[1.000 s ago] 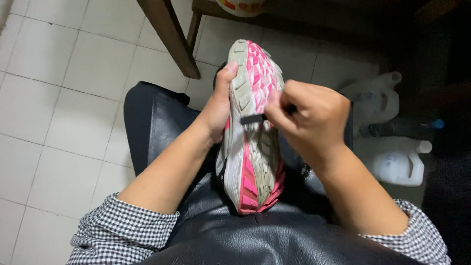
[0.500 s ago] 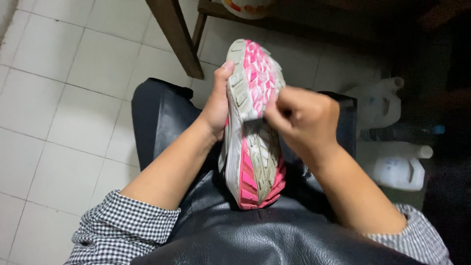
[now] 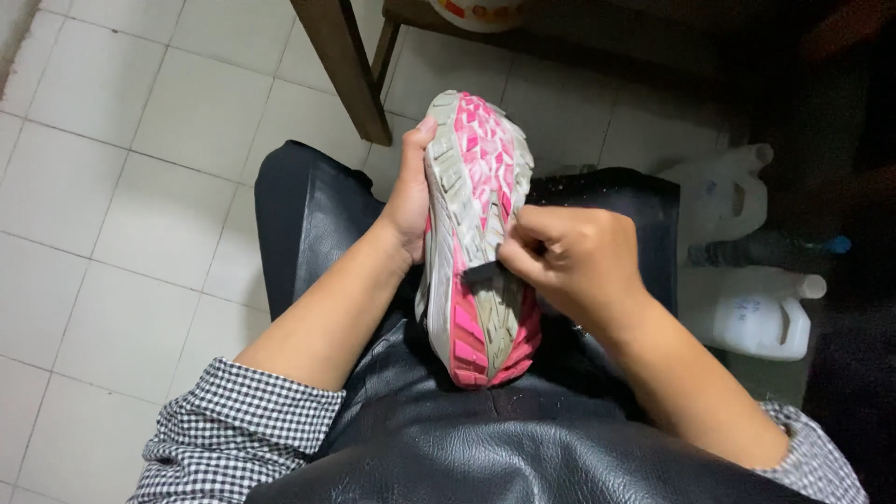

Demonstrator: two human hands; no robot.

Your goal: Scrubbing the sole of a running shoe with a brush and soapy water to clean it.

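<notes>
Sole-up, pink and grey shoe (image 3: 476, 233) lies over the person's lap on a black apron (image 3: 439, 439). Left hand (image 3: 411, 201) clamps its left edge. Right hand (image 3: 574, 261) pinches a small dark tool (image 3: 485, 273) against the tread. White jugs (image 3: 756, 308) stand right.

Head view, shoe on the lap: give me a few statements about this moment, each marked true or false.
1. The shoe is held sole up. True.
2. The left hand grips the shoe's side. True.
3. The right hand is empty. False: it pinches a small dark tool against the sole.
4. The floor is wooden. False: it is pale tile.
5. Two white plastic jugs stand at the right. True.
</notes>
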